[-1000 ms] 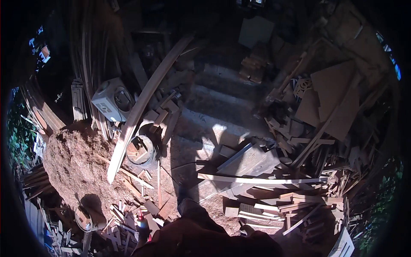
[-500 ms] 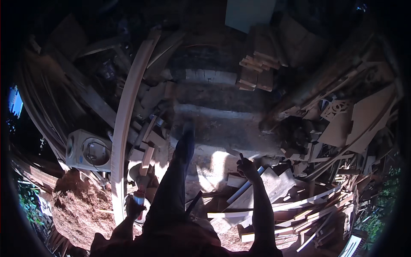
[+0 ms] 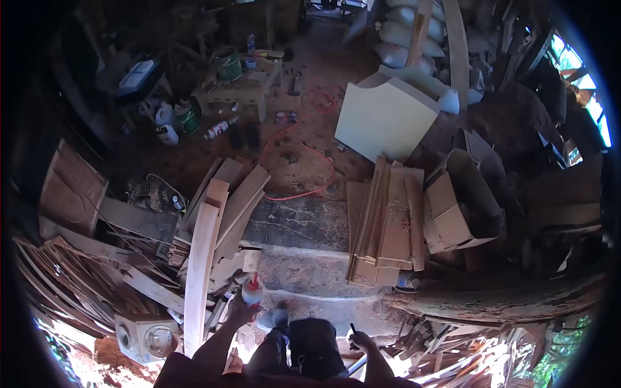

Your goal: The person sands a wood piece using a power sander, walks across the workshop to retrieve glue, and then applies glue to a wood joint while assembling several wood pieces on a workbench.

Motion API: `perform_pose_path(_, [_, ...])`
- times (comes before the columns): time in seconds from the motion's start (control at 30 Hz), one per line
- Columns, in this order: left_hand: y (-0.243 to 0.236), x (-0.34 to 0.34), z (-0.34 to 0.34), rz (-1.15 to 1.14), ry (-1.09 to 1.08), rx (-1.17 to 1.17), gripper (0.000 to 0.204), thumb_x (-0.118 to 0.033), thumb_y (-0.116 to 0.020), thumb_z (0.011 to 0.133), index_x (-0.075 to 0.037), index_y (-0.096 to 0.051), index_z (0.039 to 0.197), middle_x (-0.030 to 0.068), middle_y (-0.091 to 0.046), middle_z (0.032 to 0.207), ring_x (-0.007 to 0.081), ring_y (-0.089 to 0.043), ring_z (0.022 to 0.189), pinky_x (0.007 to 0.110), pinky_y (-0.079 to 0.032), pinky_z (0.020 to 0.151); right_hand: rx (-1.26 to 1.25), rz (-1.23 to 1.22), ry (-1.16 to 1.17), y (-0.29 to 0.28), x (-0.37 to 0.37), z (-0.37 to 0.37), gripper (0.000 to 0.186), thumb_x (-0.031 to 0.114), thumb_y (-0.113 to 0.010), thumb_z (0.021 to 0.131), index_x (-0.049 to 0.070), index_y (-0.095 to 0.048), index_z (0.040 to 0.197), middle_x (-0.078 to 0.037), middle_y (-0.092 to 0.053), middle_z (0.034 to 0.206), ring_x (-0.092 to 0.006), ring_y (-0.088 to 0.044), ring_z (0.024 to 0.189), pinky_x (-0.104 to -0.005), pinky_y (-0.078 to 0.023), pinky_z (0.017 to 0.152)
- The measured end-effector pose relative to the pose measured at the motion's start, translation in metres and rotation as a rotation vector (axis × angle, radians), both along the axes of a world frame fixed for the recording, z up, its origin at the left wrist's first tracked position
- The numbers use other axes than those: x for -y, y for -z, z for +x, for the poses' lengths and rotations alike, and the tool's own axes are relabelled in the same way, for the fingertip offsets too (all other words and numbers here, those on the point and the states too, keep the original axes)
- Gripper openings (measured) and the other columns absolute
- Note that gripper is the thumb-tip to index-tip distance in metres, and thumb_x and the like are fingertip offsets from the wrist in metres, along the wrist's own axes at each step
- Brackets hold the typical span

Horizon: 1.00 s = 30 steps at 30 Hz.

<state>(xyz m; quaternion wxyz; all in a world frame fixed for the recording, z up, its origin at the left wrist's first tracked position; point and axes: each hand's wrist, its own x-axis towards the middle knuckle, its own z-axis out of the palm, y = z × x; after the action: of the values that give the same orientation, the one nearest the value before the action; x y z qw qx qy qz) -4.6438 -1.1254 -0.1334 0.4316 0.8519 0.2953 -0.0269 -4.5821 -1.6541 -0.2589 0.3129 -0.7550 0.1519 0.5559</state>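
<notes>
My left hand (image 3: pixel 243 310) is wrapped around a white and red container (image 3: pixel 252 295), held upright beside the long curved wooden beam on the left. It looks like a bottle, but its exact kind is unclear. A thin dark stick (image 3: pixel 352 328), perhaps a pen or brush handle, juts up from my closed right hand (image 3: pixel 363 341) at lower right. Between the hands, my legs are on the concrete steps (image 3: pixel 310 264), one foot on a lower step. The curved beam (image 3: pixel 200 271) leans on a wood stack next to my left arm.
Stacked boards (image 3: pixel 391 220) and a cardboard box (image 3: pixel 456 210) flank the steps on the right. Ahead, an orange cord (image 3: pixel 304 196) lies across the floor near a low wooden table (image 3: pixel 236 97). A pale panelled piece (image 3: pixel 388 116) stands beyond. Scrap wood lies on both sides.
My view has risen from the dark steps to the lit room beyond. My body has advanced up the steps. Both hands still hold their things; the left one is lifted farther forward.
</notes>
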Motion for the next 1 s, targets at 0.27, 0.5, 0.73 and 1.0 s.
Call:
perform_pose_path(0.27, [-0.077,-0.062,0.077,0.151,0.047,-0.324,0.086,-0.044,-0.096,0.060,-0.002,-0.054,0.121,0.0190,-0.073,0.105,0.0381,-0.073,0.098,0.049,-0.058,0.084,-0.305,-0.137,0.260,-0.100,0.026,0.072,0.014,0.017,-0.064,0.094,0.002,-0.066,0.094,-0.011,-0.063,0.075,-0.0221,-0.064,0.066,-0.0401,-0.056,0.057])
perform_pose_path(0.5, [-0.143,-0.071,0.140,0.117,-0.486,-0.252,0.076,-0.042,-0.094,0.065,-0.004,-0.052,0.116,0.0180,-0.072,0.099,0.0388,-0.072,0.091,0.049,-0.056,0.080,-0.336,-0.058,0.276,-0.212,-0.050,0.286,0.007,0.006,-0.064,0.088,0.001,-0.060,0.090,-0.011,-0.059,0.075,-0.0253,-0.066,0.066,-0.0389,-0.063,0.061])
perform_pose_path(0.73, [-0.110,-0.132,0.273,0.278,-0.657,-0.406,0.067,-0.044,-0.089,0.073,-0.004,-0.054,0.115,0.0214,-0.073,0.093,0.0445,-0.072,0.088,0.055,-0.054,0.076,-0.238,0.241,-0.151,-0.198,-0.217,0.549,0.032,0.022,-0.066,0.096,-0.008,-0.064,0.107,-0.021,-0.069,0.081,-0.0319,-0.073,0.066,-0.0479,-0.062,0.060])
perform_pose_path(1.0, [-0.120,-0.213,0.495,0.121,-0.538,-0.381,0.089,-0.026,-0.098,0.057,-0.007,-0.048,0.129,0.0176,-0.068,0.110,0.0378,-0.068,0.102,0.051,-0.053,0.092,-0.240,0.469,0.266,-0.265,-0.372,0.792,0.023,0.018,-0.064,0.099,0.000,-0.063,0.114,-0.019,-0.073,0.092,-0.0314,-0.076,0.082,-0.0429,-0.063,0.069])
